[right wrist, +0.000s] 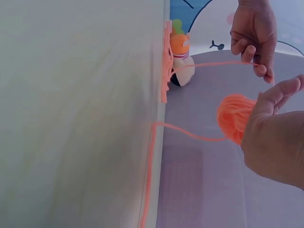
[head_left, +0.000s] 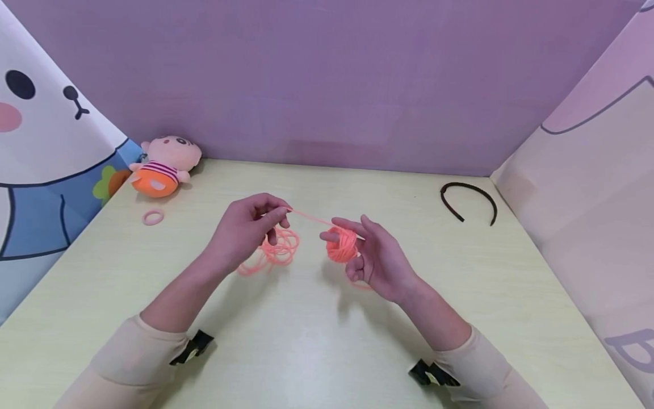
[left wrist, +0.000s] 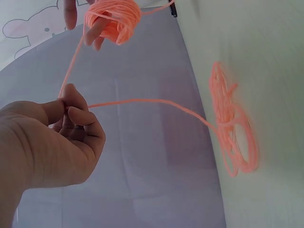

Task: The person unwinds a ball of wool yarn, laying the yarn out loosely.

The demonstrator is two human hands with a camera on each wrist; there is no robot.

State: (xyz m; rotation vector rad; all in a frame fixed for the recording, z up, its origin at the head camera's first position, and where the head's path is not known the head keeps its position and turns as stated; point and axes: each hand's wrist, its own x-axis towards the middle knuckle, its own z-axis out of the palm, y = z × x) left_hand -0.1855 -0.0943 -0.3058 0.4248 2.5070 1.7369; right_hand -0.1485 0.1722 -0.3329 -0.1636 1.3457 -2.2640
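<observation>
Between thumb and forefinger, my left hand (head_left: 250, 230) pinches a strand of coral-pink yarn. That strand runs taut across to a small wound yarn ball (head_left: 341, 245) on my right hand (head_left: 383, 261). A finger of the right hand pokes through the ball's middle, while its lower fingers curl in beside it. In the left wrist view, yarn also leads from the left hand down to a loose yarn skein (left wrist: 230, 123) on the table. A loose yarn tail (right wrist: 192, 136) hangs from the ball to the tabletop in the right wrist view.
A plush doll (head_left: 162, 165) leans in the back left corner, with a pink ring (head_left: 152, 217) in front of it. Towards the back right lies a dark headband (head_left: 469, 187). A purple panel (head_left: 327, 85) stands behind the pale table (head_left: 306, 352), with printed panels at both sides.
</observation>
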